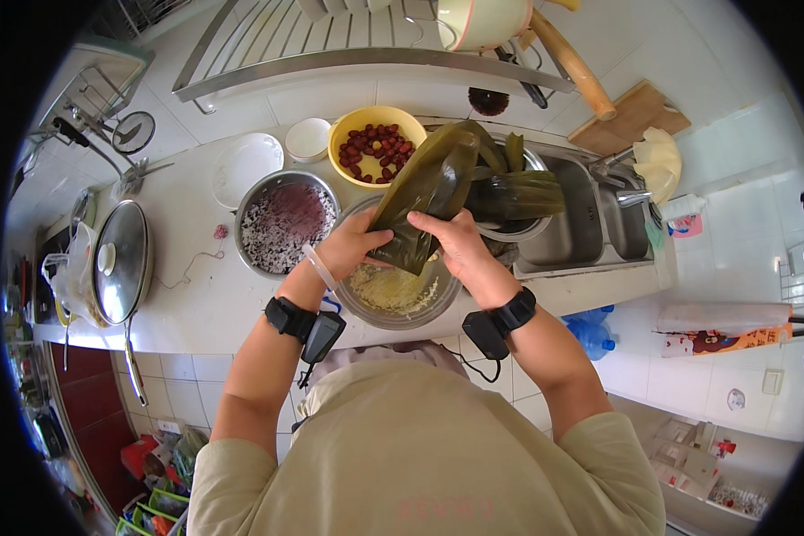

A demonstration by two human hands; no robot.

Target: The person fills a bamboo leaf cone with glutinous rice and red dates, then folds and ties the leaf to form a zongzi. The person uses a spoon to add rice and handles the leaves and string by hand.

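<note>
Overlapping broad green leaves are held between my two hands, their lower ends gripped and their tips pointing away from me. My left hand pinches the left edge with the thumb on top. On the right edge, my right hand presses its thumb onto the leaf surface. Below them stands a metal bowl with pale yellow grains. More wet leaves lie over a metal basin right of my hands. A steel pot of dark and white rice sits at the left.
Behind are a yellow bowl of red dates, a small white bowl and a white plate. A lidded pan stands far left, its handle past the counter edge. At right is a double sink; a rack hangs above.
</note>
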